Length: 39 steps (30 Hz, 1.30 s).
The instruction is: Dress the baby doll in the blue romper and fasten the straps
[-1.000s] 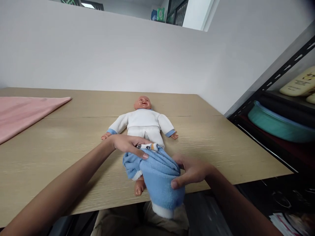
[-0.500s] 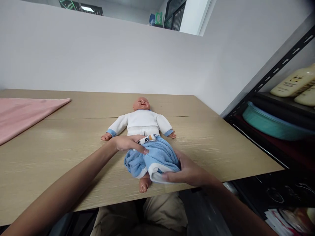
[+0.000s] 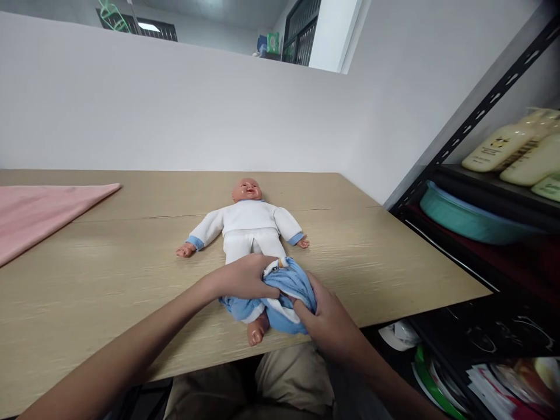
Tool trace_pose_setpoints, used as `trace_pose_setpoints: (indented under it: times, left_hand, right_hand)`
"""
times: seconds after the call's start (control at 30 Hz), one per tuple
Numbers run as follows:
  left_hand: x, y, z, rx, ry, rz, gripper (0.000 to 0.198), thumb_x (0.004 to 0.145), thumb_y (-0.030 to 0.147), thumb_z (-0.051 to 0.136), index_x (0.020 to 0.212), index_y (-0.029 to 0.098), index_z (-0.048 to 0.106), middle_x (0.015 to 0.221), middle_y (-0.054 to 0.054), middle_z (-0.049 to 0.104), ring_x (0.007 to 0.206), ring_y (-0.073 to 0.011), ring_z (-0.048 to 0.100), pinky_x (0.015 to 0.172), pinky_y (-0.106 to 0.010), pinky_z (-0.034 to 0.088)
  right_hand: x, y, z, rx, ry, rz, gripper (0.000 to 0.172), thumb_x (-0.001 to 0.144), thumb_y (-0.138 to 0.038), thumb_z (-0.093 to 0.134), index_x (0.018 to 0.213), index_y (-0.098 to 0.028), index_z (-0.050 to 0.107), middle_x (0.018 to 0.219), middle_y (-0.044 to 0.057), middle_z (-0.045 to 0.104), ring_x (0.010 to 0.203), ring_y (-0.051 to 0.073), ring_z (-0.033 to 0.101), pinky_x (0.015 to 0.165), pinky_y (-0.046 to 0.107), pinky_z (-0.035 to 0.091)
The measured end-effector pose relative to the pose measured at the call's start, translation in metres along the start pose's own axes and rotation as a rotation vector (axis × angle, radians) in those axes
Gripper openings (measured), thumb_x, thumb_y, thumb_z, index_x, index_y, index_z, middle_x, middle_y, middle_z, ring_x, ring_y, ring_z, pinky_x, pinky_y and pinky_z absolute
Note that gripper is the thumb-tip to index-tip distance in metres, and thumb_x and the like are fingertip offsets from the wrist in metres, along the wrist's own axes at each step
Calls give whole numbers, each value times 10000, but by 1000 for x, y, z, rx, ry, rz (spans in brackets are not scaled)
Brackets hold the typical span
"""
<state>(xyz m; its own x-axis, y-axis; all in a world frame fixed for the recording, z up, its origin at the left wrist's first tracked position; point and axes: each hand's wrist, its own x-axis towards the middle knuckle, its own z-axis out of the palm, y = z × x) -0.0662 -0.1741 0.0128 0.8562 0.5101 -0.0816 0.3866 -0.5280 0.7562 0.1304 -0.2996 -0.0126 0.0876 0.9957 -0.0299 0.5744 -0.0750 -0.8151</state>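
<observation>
A baby doll [image 3: 249,216] in a white top with blue cuffs and white leggings lies on its back, its head away from me. Blue terry trousers [image 3: 284,318] with white trim are bunched around its lower legs, and one bare foot sticks out near the table's front edge. My left hand [image 3: 247,279] grips the upper part of the trousers. On the right side, my right hand [image 3: 321,312] is closed around the bunched leg, its thumb pressed into the white-trimmed opening. The doll's other foot is hidden in the cloth.
The doll lies on a wooden table [image 3: 109,303] against a white wall. A pink cloth [image 3: 48,216] is spread at the left. On the right, a black shelf holds cream-coloured bottles [image 3: 499,146] and a teal basin [image 3: 472,219]. Plates and papers sit lower down.
Both hands have drawn closer together on the trousers. The waistband has come down toward me, uncovering more of the white leggings. The right thumb has moved into the leg opening.
</observation>
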Motion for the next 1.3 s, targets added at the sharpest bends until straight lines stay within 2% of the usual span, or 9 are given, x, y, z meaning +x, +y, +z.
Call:
trace_pose_setpoints:
  times: [0.1, 0.2, 0.4, 0.53, 0.73, 0.93, 1.07, 1.17, 1.3]
  left_hand:
    - [-1, 0, 7, 129, 50, 7, 212, 824, 280, 730, 1027, 219, 716, 973, -24, 798, 894, -251, 727, 809, -325, 505]
    - [-1, 4, 12, 172, 59, -49, 185, 854, 302, 715, 1019, 219, 728, 990, -46, 812, 915, -269, 744, 796, -331, 508]
    - [-1, 4, 13, 209, -2, -67, 206, 892, 329, 700, 1071, 235, 739, 1086, -63, 826, 1002, -299, 759, 832, -353, 516]
    - [-1, 5, 16, 342, 27, -44, 383, 828, 320, 785, 1173, 198, 672, 1197, -113, 748, 1050, -330, 729, 839, -374, 519]
    - [0, 3, 23, 387, 36, -43, 492, 810, 352, 807, 1233, 206, 604, 1229, -123, 715, 1073, -354, 725, 838, -392, 510]
    - [2, -2, 28, 338, 36, -96, 591, 818, 360, 778, 1340, 217, 542, 1142, -113, 775, 1049, -368, 742, 816, -385, 496]
    - [4, -2, 30, 310, 57, -104, 553, 821, 340, 752, 1310, 203, 535, 1148, -126, 772, 1037, -365, 744, 827, -386, 500]
    - [4, -4, 31, 284, 85, -107, 518, 821, 319, 734, 1279, 196, 526, 1144, -130, 761, 1032, -359, 736, 841, -395, 503]
    - [6, -10, 28, 165, 126, -63, 482, 837, 347, 724, 1249, 205, 516, 1140, -106, 740, 1023, -327, 715, 857, -390, 504]
  right_hand:
    - [-5, 6, 3, -328, 114, 27, 502, 877, -333, 611, 1349, -186, 693, 1077, 159, 801, 1020, 390, 733, 880, 463, 528]
    - [-6, 6, 1, -439, 111, -8, 432, 908, -305, 551, 1294, -204, 719, 1022, 138, 809, 948, 361, 746, 811, 410, 485]
    - [-3, 8, -7, -241, -39, -41, 191, 866, -290, 590, 956, -232, 748, 886, 75, 794, 850, 300, 727, 751, 370, 466]
    - [-11, 19, -3, -107, -143, -31, 138, 843, -305, 633, 940, -251, 715, 887, 53, 789, 814, 278, 723, 732, 372, 492]
    - [-23, 42, 13, -213, 113, 47, 422, 848, -368, 636, 1256, -261, 609, 1143, 100, 771, 1030, 354, 731, 888, 482, 539]
    - [-30, 55, 21, -451, 424, -134, 413, 827, -318, 678, 1234, -249, 665, 1182, 132, 630, 1131, 381, 648, 941, 541, 565]
    - [-31, 64, 22, -394, 444, -135, 376, 834, -311, 691, 1209, -274, 698, 1305, 123, 551, 1111, 326, 683, 874, 472, 620]
    - [-29, 66, 23, -275, 419, -146, 316, 846, -287, 663, 1159, -276, 702, 1335, 108, 573, 1079, 281, 709, 837, 405, 628]
    - [-20, 60, 32, -120, 354, -99, 272, 853, -258, 610, 1124, -255, 633, 981, 37, 719, 884, 254, 723, 780, 364, 577]
